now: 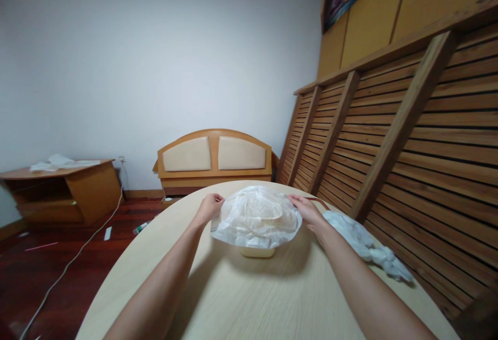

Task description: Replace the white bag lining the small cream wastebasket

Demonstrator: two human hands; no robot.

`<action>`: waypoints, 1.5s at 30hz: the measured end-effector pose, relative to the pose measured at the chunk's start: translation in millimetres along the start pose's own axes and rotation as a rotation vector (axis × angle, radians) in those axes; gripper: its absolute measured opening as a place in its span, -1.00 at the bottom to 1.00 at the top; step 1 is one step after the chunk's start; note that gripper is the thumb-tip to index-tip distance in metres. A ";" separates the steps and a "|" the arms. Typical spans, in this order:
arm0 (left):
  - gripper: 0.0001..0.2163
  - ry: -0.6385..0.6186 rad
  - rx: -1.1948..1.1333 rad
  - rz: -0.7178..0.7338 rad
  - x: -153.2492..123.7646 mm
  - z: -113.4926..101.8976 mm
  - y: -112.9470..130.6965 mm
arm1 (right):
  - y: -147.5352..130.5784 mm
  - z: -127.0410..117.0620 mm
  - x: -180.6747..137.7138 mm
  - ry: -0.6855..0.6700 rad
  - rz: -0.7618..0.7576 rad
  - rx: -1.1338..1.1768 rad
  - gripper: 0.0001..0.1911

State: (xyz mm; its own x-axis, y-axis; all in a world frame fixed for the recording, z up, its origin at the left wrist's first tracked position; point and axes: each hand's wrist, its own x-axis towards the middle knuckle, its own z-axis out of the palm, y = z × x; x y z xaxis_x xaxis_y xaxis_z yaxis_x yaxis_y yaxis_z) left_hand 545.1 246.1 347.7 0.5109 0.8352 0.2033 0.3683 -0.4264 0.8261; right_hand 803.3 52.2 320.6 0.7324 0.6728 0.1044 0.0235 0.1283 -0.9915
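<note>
A room in a home is being indicated by an arched orange-brown wooden headboard with cream panels being seen beyond the grip, and flat yellow-brown wooden cupboards being seen above right.

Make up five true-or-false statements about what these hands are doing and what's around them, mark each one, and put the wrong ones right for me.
1. The left hand and the right hand hold opposite sides of the translucent plastic. True.
2. The plastic is black. False: it is whitish and partly see-through.
3. Part of a pale yellow object shows below the plastic's near edge. True.
4. A red mug stands beside the right forearm. False: a crumpled whitish bag lies there, on the table.
5. A headboard with two cream panels stands beyond the table. True.
</note>
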 end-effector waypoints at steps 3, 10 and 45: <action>-0.99 -0.058 0.111 -0.017 -1.1 -2.2 -1.6 | 8.0 -3.0 1.2 -0.055 0.067 -0.098 -0.81; -0.73 -0.148 0.248 -0.001 -8.0 -13.3 11.3 | 7.6 -9.5 0.3 -0.099 0.106 -0.296 -0.68; -0.50 -0.341 0.637 0.409 -94.3 -56.5 82.7 | -27.6 15.1 -119.6 -0.464 -1.379 -1.036 -0.82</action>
State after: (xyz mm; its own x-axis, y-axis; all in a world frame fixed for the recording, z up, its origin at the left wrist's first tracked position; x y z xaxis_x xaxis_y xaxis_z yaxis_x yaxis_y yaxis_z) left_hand 483.5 151.7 426.6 0.8695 0.4643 0.1683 0.4193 -0.8741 0.2451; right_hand 704.8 -20.8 336.6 -0.4134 0.6381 0.6495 0.9031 0.3781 0.2034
